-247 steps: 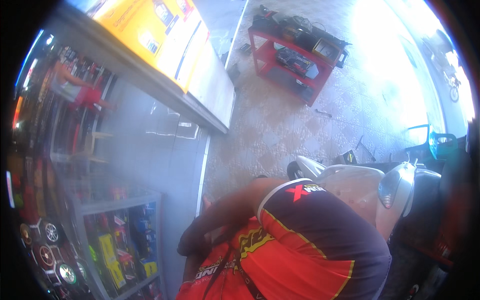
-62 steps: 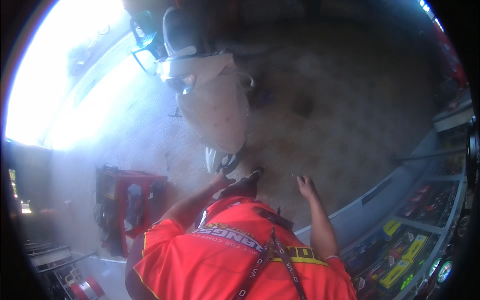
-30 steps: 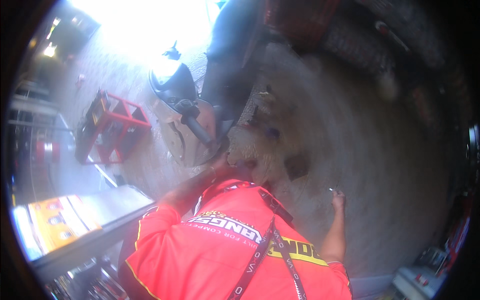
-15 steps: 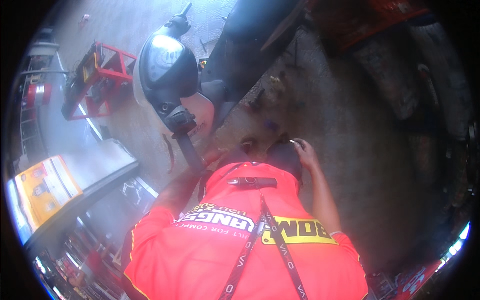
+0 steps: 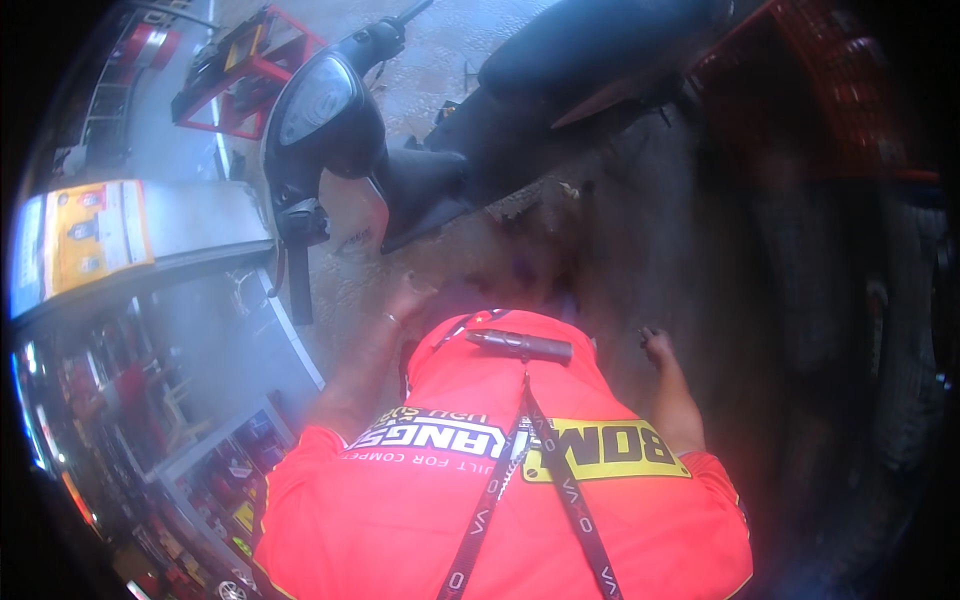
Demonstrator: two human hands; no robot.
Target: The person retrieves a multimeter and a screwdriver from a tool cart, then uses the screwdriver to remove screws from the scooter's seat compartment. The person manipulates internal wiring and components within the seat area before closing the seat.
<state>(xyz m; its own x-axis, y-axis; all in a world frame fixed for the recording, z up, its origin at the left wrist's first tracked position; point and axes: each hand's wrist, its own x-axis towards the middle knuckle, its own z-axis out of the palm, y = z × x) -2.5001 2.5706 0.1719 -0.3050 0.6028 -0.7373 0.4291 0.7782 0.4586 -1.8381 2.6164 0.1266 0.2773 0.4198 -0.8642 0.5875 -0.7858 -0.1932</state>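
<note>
A dark scooter with a silvery instrument panel stands ahead of me, its near handlebar grip pointing toward me. My left hand hangs to the right of that grip, apart from it; its fingers are blurred and I cannot make out their pose. Off to my right, over the floor, my right hand has its fingers curled together; whatever may be in them is too dark and small to name. A dark pen-shaped object lies across the chest of my red shirt, above the lanyard straps.
Left of the scooter is a metal counter with a yellow and white printed sheet on it. Below it, shelves hold many small goods. A red frame stand stands farther back. Dark red racking rises at the far right.
My view has turned, and the scooter and counter sit differently in it. My left hand has come away from the handlebar grip. My right hand has moved outward; the small white item at its fingertips no longer shows.
</note>
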